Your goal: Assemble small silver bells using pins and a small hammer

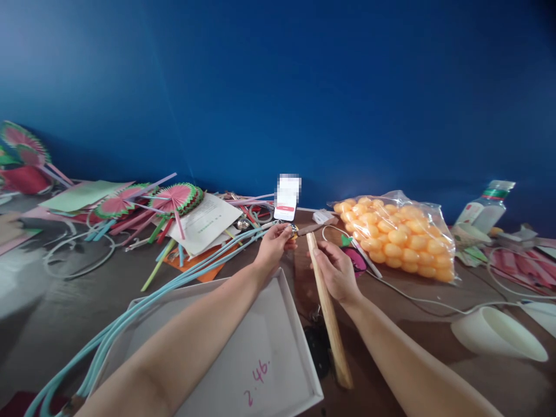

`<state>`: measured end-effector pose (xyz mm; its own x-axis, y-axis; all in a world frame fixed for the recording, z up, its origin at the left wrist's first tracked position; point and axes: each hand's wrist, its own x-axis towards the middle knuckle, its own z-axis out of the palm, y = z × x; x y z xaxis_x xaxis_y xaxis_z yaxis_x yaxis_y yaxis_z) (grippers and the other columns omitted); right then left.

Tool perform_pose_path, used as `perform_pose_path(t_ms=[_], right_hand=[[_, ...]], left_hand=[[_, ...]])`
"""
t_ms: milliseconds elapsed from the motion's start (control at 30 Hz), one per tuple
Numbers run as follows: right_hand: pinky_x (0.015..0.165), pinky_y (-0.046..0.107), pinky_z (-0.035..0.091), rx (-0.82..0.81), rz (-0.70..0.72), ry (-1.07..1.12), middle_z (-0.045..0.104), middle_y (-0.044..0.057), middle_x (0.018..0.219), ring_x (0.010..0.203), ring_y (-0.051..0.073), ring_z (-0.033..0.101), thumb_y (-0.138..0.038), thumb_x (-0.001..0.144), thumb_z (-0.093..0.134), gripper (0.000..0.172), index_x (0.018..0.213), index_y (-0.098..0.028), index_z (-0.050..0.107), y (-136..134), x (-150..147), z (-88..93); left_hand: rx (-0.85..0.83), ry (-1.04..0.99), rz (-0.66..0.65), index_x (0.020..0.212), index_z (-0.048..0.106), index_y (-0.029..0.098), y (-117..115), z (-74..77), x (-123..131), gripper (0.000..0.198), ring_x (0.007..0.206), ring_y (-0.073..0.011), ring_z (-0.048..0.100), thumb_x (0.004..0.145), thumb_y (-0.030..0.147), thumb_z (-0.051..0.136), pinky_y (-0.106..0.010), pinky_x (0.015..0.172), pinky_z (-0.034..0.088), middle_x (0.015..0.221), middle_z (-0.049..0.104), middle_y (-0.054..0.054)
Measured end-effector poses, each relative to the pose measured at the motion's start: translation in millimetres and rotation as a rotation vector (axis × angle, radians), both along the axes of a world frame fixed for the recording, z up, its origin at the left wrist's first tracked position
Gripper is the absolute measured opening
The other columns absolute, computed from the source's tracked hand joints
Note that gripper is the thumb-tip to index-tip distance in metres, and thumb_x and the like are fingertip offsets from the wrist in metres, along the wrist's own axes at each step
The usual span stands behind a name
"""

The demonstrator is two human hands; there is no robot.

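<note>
In my right hand (pixel 337 271) is a pale wooden stick (pixel 330 327), gripped near its upper end and slanting down toward me. My left hand (pixel 273 248) is closed, with its fingertips pinched on a small shiny piece that is too small to name. Light blue cords (pixel 191 271) run past my left wrist, and a shallow white box lid (pixel 278 347) with pink handwriting lies under my left forearm. A phone (pixel 285 202) with a lit screen stands just beyond my left fingers.
A clear bag of orange balls (pixel 397 236) lies to the right, near a white cup (pixel 499 333) on its side and a plastic bottle (pixel 485 205). Pink and green paper fans (pixel 177 202), papers (pixel 204 223) and strips crowd the left. A blue wall (pixel 278 87) stands behind.
</note>
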<state>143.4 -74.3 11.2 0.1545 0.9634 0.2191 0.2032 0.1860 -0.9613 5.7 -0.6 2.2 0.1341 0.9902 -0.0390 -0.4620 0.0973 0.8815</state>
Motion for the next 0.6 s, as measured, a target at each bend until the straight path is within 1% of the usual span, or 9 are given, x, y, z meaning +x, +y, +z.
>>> perform_pose_path(t_ms=[133,233,300,433,600], right_hand=[[0.051,0.023,0.046,-0.011,-0.035,0.0,0.068,0.004,0.081,0.059,0.013,0.059,-0.048,0.081,0.06,0.034,0.096,-0.018,0.063,2,0,0.0],[0.051,0.024,0.045,-0.045,-0.005,-0.045,0.065,0.002,0.072,0.057,0.014,0.057,-0.047,0.081,0.06,0.031,0.092,-0.018,0.064,6,0,-5.0],[0.052,0.024,0.045,-0.07,0.013,-0.089,0.065,0.002,0.07,0.058,0.015,0.057,-0.044,0.081,0.059,0.028,0.089,-0.018,0.065,10,1,-10.8],[0.056,0.027,0.047,-0.106,0.005,-0.157,0.068,0.003,0.073,0.063,0.018,0.061,-0.041,0.081,0.057,0.027,0.09,-0.017,0.066,15,0,-21.9],[0.065,0.029,0.049,-0.09,-0.04,-0.263,0.071,0.007,0.081,0.072,0.021,0.065,-0.039,0.081,0.055,0.026,0.089,-0.017,0.066,21,4,-30.2]], left_hand=[[-0.017,-0.037,0.019,0.09,0.062,0.015,2,-1.1,-1,0.028,0.064,-0.0092,0.058,0.075,0.036,0.072,-0.024,0.062,0.053,0.082,0.061,-0.003],[-0.045,-0.075,0.046,0.092,0.062,0.016,3,-1.7,-2,0.027,0.066,-0.0098,0.058,0.077,0.037,0.07,-0.023,0.061,0.052,0.083,0.062,-0.003],[-0.052,-0.089,0.047,0.095,0.063,0.016,4,-2.2,-3,0.027,0.068,-0.0104,0.059,0.078,0.036,0.069,-0.023,0.06,0.052,0.085,0.062,-0.003],[-0.019,-0.09,0.04,0.1,0.065,0.016,3,-3.6,-3,0.03,0.072,-0.0118,0.06,0.078,0.035,0.069,-0.023,0.059,0.052,0.087,0.062,-0.004],[0.077,-0.012,0.035,0.107,0.065,0.017,1,-3.4,-2,0.039,0.073,-0.0121,0.061,0.075,0.039,0.072,-0.023,0.06,0.053,0.091,0.065,-0.005]])
